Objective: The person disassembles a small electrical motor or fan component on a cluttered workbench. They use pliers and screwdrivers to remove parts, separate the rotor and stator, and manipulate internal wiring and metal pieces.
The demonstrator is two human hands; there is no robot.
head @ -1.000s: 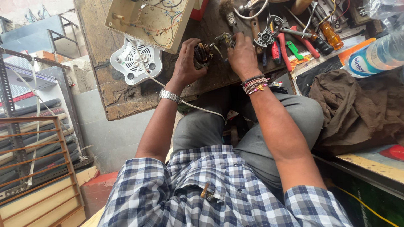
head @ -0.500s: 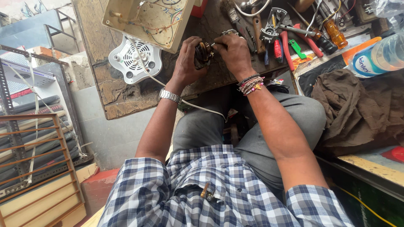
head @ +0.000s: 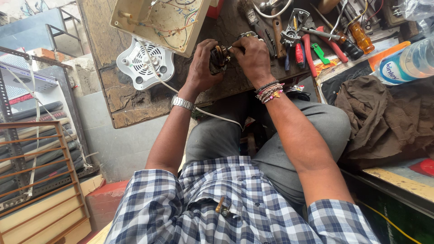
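The left hand (head: 203, 68) grips a small dark motor part (head: 219, 58) while the right hand (head: 253, 56) pinches a thin tool at it; the opened cream casing (head: 158, 20) beyond the hands lies unassembled.

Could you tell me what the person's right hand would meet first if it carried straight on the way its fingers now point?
Probably the small dark motor part that the left hand holds; the right hand points leftward at it, fingertips about touching.

Left hand (head: 202, 68) gripping small motor (head: 219, 58), right hand (head: 253, 56) touching it, worn workbench (head: 126, 97)
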